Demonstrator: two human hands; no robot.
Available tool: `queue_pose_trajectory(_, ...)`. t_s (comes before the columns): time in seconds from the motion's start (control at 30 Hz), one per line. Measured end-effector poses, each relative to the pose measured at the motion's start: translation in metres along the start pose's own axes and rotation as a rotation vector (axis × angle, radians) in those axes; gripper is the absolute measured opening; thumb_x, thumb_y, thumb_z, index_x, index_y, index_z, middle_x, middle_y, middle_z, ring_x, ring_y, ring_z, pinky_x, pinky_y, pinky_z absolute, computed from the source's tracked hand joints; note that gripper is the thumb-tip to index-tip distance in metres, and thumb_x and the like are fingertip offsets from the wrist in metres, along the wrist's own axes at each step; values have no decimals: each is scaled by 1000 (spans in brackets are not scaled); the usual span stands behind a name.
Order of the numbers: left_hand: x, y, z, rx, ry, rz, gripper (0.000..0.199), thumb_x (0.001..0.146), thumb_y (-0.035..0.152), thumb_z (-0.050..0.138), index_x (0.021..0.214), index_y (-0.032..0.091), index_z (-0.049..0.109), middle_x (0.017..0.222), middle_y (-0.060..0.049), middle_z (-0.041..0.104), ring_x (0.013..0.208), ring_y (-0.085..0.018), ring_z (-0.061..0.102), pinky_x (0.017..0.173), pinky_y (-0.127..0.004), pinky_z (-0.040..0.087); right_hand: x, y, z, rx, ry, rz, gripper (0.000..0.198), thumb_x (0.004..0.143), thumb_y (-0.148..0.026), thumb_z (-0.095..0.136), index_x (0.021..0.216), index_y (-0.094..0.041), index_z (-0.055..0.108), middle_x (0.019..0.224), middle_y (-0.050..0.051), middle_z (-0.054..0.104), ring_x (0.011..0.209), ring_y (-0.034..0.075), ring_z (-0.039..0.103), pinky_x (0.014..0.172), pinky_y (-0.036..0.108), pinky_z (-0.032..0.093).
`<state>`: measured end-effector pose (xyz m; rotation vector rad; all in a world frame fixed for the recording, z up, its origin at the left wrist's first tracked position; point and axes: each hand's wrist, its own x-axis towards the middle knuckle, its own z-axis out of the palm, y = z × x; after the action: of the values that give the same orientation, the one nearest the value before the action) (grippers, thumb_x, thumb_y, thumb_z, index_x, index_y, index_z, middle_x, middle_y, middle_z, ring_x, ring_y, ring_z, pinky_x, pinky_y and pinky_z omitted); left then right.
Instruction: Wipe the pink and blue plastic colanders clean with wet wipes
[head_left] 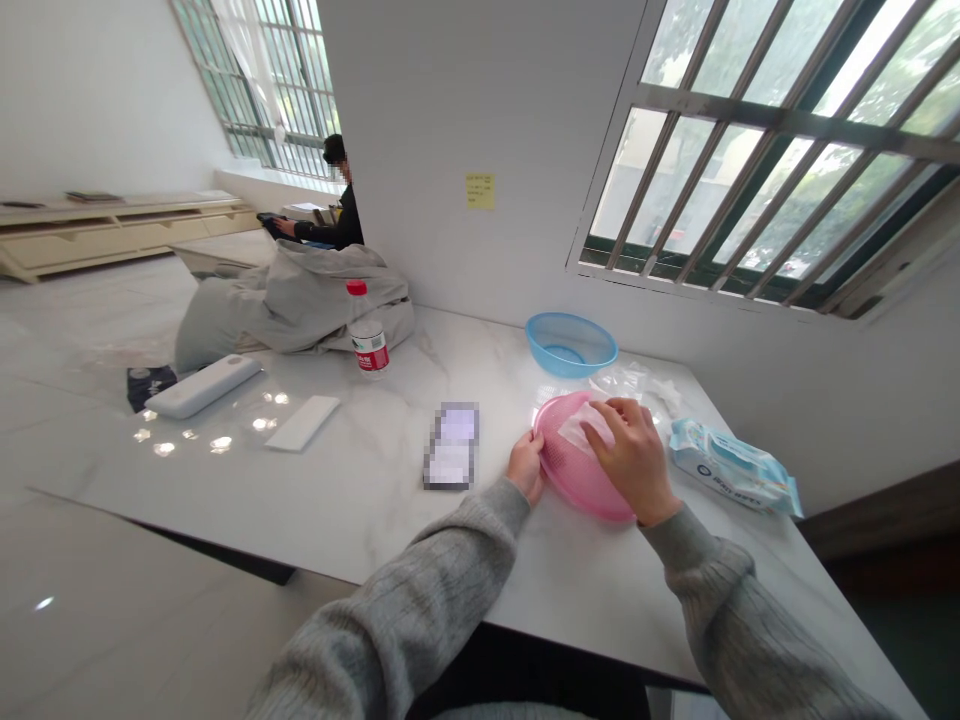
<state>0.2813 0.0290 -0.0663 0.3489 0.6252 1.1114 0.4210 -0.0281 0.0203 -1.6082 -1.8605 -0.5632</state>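
A pink mesh basket (pixel 581 485) is tilted above the near right part of the table. My left hand (pixel 527 466) grips its left rim, fingers closed on the edge. Over the basket, my right hand (pixel 634 455) has its fingers bent around a thin white wipe (pixel 576 428), which lies against the pink mesh. Part of the wipe is hidden behind my fingers. To the right of my right hand lies a light blue pack of wet wipes (pixel 731 468). Behind the pink basket stands a blue plastic basket (pixel 571 345).
Crumpled clear plastic (pixel 637 385) lies behind my right hand. A phone (pixel 451 446) is left of my hands. Further left are a bottle with a red cap (pixel 368 335), a white slab (pixel 303 423), a long white case (pixel 204 386) and grey cloth (pixel 300 295). Another person (pixel 346 215) sits beyond.
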Motion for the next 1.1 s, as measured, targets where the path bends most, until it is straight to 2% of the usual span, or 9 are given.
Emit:
queue_pose_trajectory(0.2, 1, -2, -4, -14, -69, 2, 12, 92, 15, 60, 94, 14, 72, 94, -10, 76, 89, -19, 71, 90, -32, 55, -1, -5, 1, 260, -170, -45, 17, 100, -31, 61, 87, -24, 68, 92, 6, 68, 90, 25, 59, 81, 41, 52)
queue_pose_trajectory(0.4, 0, 1, -4, 19, -39, 18, 11, 93, 18, 63, 91, 12, 72, 89, -11, 76, 82, -18, 70, 85, -32, 56, 1, -7, -22, 465, -395, -235, 18, 100, -34, 61, 88, -25, 70, 89, 4, 70, 87, 21, 62, 81, 39, 53)
queue_pose_trajectory(0.5, -2, 2, -2, 14, -51, -10, 15, 96, 19, 59, 93, 13, 72, 90, -11, 76, 84, -19, 71, 88, -33, 56, 0, -8, -31, 550, -506, -218, 19, 101, -38, 59, 95, -27, 74, 92, 4, 72, 88, 20, 65, 81, 37, 55)
queue_pose_trajectory(0.57, -3, 2, 0, 17, -41, -32, 18, 97, 18, 55, 92, 14, 71, 89, -10, 76, 85, -19, 71, 90, -34, 56, 2, -4, -32, 577, -479, -117, 23, 101, -41, 57, 101, -27, 76, 95, 4, 73, 81, 18, 66, 75, 35, 55)
queue_pose_trajectory(0.7, -4, 4, 2, 41, 1, -46, 17, 97, 16, 55, 90, 14, 70, 90, -10, 76, 89, -20, 72, 94, -35, 55, 11, 21, -18, 382, -200, 155, 30, 101, -36, 51, 115, -24, 74, 110, 8, 73, 75, 18, 64, 74, 36, 54)
queue_pose_trajectory(0.8, -5, 4, 3, 39, 7, -47, 15, 96, 16, 56, 92, 15, 71, 92, -11, 76, 91, -21, 72, 95, -36, 55, 18, 46, -4, 174, -264, 179, 28, 95, -32, 56, 112, -21, 75, 108, 10, 73, 94, 25, 66, 86, 41, 52)
queue_pose_trajectory(0.9, -5, 2, 3, 21, -11, -59, 15, 96, 17, 56, 94, 14, 71, 95, -12, 77, 90, -21, 72, 95, -37, 55, 23, 62, 6, 115, -339, 214, 21, 92, -32, 58, 92, -21, 76, 93, 7, 73, 89, 25, 64, 82, 39, 49)
queue_pose_trajectory(1.0, -4, -1, 2, 31, -25, -51, 14, 96, 17, 57, 94, 14, 71, 95, -12, 77, 89, -20, 72, 96, -38, 55, 31, 66, 9, 78, -298, 216, 19, 92, -31, 58, 89, -22, 74, 89, 6, 73, 87, 25, 63, 79, 38, 49)
queue_pose_trajectory(1.1, -4, -3, 2, 38, -42, -28, 14, 96, 17, 58, 95, 14, 71, 95, -11, 77, 90, -21, 72, 99, -38, 53, 39, 57, 5, -32, -223, 184, 23, 94, -31, 56, 100, -22, 76, 103, 9, 73, 96, 29, 64, 80, 41, 51)
